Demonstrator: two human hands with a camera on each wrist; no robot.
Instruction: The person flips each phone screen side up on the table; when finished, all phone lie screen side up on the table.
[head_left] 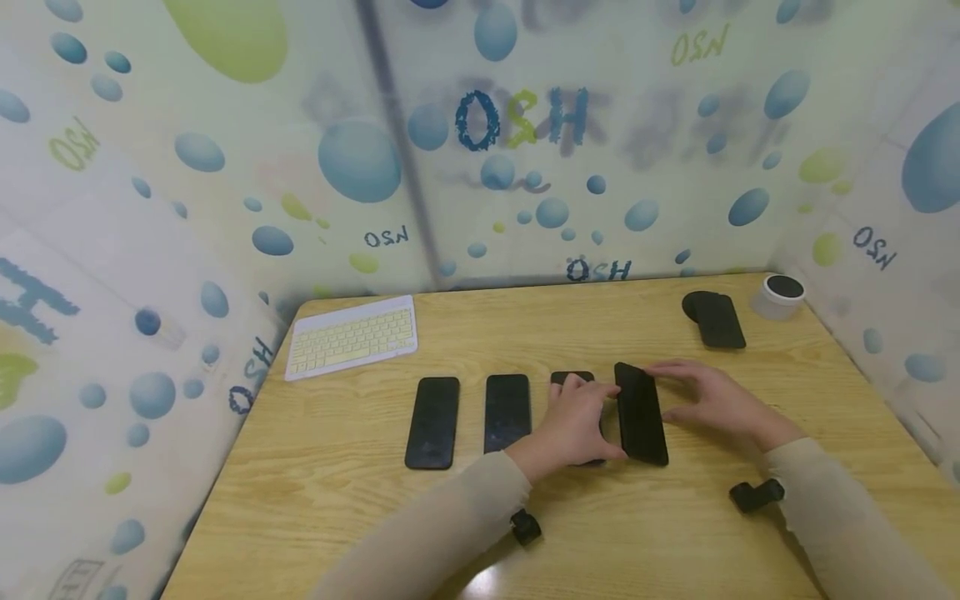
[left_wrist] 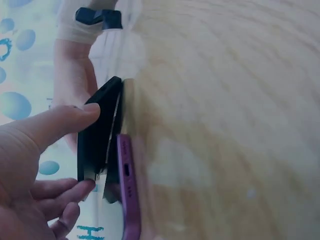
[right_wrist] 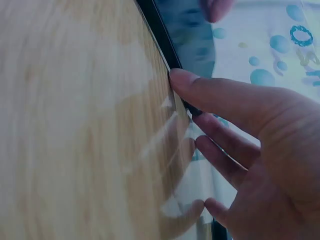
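A black smartphone (head_left: 641, 415) is tilted, its left long side raised off the table. My left hand (head_left: 573, 421) holds that raised side, the thumb near the bottom corner and a finger higher up; the left wrist view shows the thumb (left_wrist: 90, 114) against it. On the opposite long side, my right hand (head_left: 712, 404) grips the same phone, with its thumb (right_wrist: 184, 80) at the edge close to the wood. Another dark phone (head_left: 572, 377) lies flat under my left hand, partly hidden. The left wrist view shows a phone with a purple edge (left_wrist: 129, 185).
Two more black phones, one at left (head_left: 432, 422) and one beside it (head_left: 507, 408), lie flat in the row. A white keyboard (head_left: 352, 337) is at the back left. At the back right are a black stand-like object (head_left: 718, 321) and a white cylinder (head_left: 778, 298) with a dark top.
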